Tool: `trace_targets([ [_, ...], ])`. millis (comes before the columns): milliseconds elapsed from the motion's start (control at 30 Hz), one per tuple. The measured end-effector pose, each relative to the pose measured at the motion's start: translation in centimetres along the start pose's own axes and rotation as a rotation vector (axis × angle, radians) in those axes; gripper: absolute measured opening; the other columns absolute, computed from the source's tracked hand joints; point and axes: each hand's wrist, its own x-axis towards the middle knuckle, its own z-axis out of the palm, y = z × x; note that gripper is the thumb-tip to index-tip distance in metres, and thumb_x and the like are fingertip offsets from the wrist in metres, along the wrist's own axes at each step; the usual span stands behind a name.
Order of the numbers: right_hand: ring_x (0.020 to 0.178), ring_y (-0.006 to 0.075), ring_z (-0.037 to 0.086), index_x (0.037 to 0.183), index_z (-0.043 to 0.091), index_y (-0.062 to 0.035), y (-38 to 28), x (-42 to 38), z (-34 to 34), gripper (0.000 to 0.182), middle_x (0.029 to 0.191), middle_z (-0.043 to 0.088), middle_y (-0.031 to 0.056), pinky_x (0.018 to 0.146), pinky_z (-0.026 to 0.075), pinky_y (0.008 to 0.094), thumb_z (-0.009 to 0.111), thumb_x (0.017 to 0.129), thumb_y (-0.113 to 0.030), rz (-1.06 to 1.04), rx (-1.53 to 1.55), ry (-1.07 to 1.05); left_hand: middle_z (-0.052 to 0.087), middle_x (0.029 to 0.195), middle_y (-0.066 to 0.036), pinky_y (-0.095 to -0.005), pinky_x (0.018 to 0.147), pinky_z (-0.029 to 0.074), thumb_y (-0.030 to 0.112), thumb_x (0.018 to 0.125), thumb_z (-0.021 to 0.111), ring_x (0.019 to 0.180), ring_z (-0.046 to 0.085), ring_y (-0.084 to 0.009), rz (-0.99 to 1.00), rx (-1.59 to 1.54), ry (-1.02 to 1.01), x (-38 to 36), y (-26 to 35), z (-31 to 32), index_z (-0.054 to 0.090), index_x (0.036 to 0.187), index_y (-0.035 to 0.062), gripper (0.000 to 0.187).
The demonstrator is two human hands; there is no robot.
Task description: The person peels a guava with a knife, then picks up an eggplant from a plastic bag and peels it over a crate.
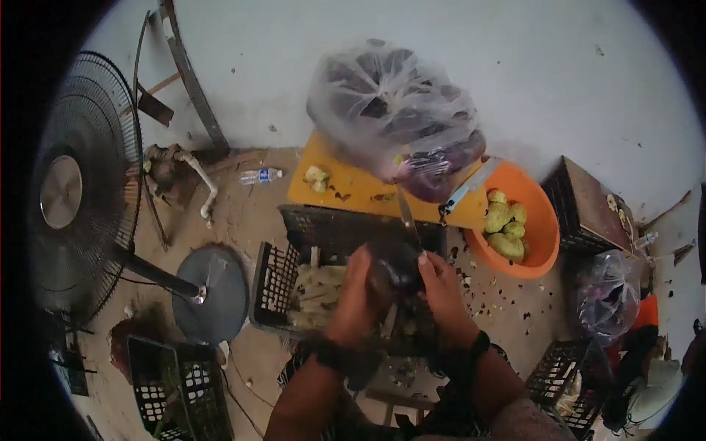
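My left hand is wrapped round the side of a large, dark, glossy eggplant, held up over a black crate. In my right hand is a knife, its blade pointing up and away past the eggplant's right side. The thumb of that hand lies by the handle, close to the dark skin. Beneath my hands, the black crate holds pale strips. Beyond it stands an orange-yellow board bearing a pale cut piece and dark scraps.
A clear bag of dark produce and a second knife lie on the board. An orange basin of peeled pale-green pieces stands right. Left are a fan, a bottle and another crate. Scraps litter the floor.
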Motion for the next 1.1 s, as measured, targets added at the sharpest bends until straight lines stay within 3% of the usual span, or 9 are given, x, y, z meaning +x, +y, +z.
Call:
trace_targets([
  [100,0.063,0.0046,0.047,0.098,0.06,-0.003,-0.8,-0.1,1.3,0.03,0.068,0.05,-0.0043,0.054,0.039,0.018,0.053,0.089,-0.031,0.118,0.009,0.025,0.054,0.118,-0.007,-0.041,0.095,0.039,0.046,0.094,0.033,0.109,0.052,-0.0227,-0.052,-0.005,0.025,-0.3,0.8,0.0,0.047,0.122,0.0114,0.047],
  [200,0.063,0.0076,0.048,0.093,0.059,-0.0017,-0.1,0.6,1.6,0.031,0.067,0.051,-0.0015,0.055,0.042,0.0237,0.056,0.087,-0.032,0.081,-0.054,-0.055,0.055,0.117,-0.008,-0.0418,0.093,0.041,0.05,0.093,0.032,0.108,0.052,-0.0229,-0.058,-0.068,0.077,0.3,0.6,-0.6,0.048,0.122,0.0117,0.051],
  [267,0.062,0.0141,0.052,0.09,0.057,-0.0003,1.4,1.6,2.1,0.031,0.067,0.055,0.005,0.058,0.045,0.0311,0.061,0.083,-0.03,-0.127,-0.187,-0.004,0.055,0.117,-0.008,-0.0423,0.092,0.042,0.052,0.092,0.032,0.108,0.053,-0.0231,-0.062,-0.105,0.116,0.4,0.2,-0.9,0.048,0.121,0.0113,0.053],
  [300,0.062,0.0141,0.052,0.09,0.057,-0.0003,2.0,1.6,2.1,0.031,0.067,0.055,0.005,0.058,0.045,0.0311,0.061,0.083,-0.03,-0.122,-0.181,0.007,0.056,0.115,-0.009,-0.0421,0.092,0.043,0.051,0.092,0.032,0.106,0.054,-0.0237,-0.021,-0.148,0.104,0.2,0.1,-0.9,0.049,0.12,0.0109,0.052],
  [367,0.064,0.0244,0.056,0.09,0.056,0.0004,2.7,1.4,1.8,0.03,0.069,0.057,0.0125,0.063,0.045,0.0369,0.063,0.078,-0.026,-0.19,-0.213,-0.059,0.057,0.114,-0.009,-0.042,0.091,0.043,0.051,0.091,0.033,0.104,0.055,-0.0244,0.006,-0.188,0.084,0.6,-0.2,-1.0,0.05,0.119,0.0106,0.052],
  [467,0.068,0.0307,0.057,0.087,0.056,-0.0006,2.7,0.0,1.3,0.027,0.073,0.057,0.0151,0.063,0.044,0.0371,0.062,0.078,-0.024,-0.327,-0.253,0.038,0.058,0.111,-0.01,-0.0416,0.09,0.045,0.048,0.092,0.033,0.101,0.057,-0.0255,-0.041,-0.066,0.241,1.3,-0.9,-2.4,0.051,0.117,0.0101,0.049],
  [933,0.077,0.0345,0.057,0.097,0.058,-0.0029,2.8,-0.2,-0.9,0.024,0.083,0.055,0.0177,0.066,0.045,0.0417,0.061,0.08,-0.02,-0.539,-0.382,0.166,0.057,0.112,-0.008,-0.0404,0.089,0.044,0.052,0.089,0.037,0.102,0.056,-0.0251,-0.087,-0.12,0.057,1.0,-3.1,-0.3,0.052,0.116,0.0115,0.051],
  [1000,0.076,0.0353,0.057,0.097,0.058,-0.0027,2.6,0.6,-1.0,0.023,0.084,0.055,0.018,0.067,0.046,0.0421,0.06,0.081,-0.019,-0.54,-0.426,0.173,0.059,0.108,-0.008,-0.0396,0.081,0.048,0.05,0.091,0.035,0.096,0.058,-0.0229,-0.201,-0.057,0.068,0.1,-2.2,1.6,0.054,0.112,0.0105,0.049],
  [1100,0.076,0.0358,0.058,0.096,0.059,-0.0024,2.4,1.5,-1.6,0.021,0.086,0.057,0.0191,0.068,0.047,0.041,0.059,0.082,-0.018,-0.591,-0.479,0.206,0.056,0.113,-0.009,-0.0422,0.089,0.044,0.051,0.088,0.038,0.104,0.055,-0.0244,-0.157,-0.017,-0.02,1.1,-1.6,1.3,0.05,0.117,0.0094,0.053],
])
